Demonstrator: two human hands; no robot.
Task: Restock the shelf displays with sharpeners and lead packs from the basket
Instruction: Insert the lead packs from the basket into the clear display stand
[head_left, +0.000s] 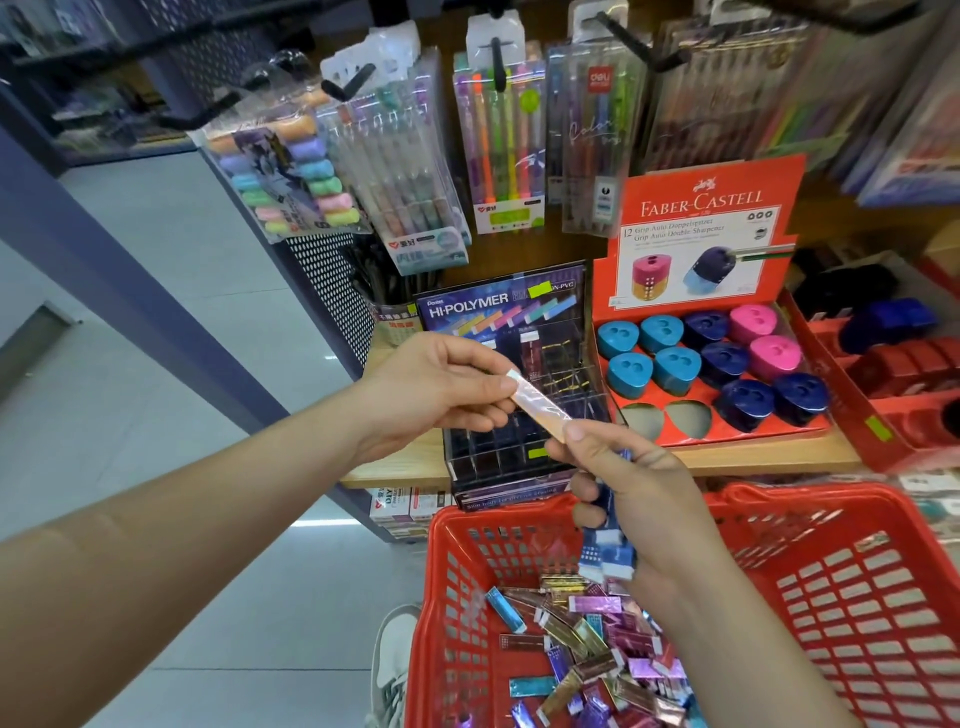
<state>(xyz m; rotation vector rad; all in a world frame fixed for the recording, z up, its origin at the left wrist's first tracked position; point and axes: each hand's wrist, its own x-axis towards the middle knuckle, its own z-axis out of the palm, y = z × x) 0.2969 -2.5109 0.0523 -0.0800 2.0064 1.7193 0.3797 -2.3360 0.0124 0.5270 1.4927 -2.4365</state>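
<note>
On my feed the left hand (441, 397) and right hand (644, 499) are bare, both arms uncovered, and I see one off-white lace-up sneaker (395, 670) below.

Counted the red tray (727, 438): ten sharpeners (675, 366), so four teal (661, 332), four navy (724, 362), two pink (774, 356), plus two open slots (688, 418). One red basket (810, 501), heap of lead packs (587, 639) in it, way too many to count. One peach pack (535, 402) held up, a few blue packs (605, 558) below it, number unclear. At least five pen packs (501, 150) hanging.
</note>
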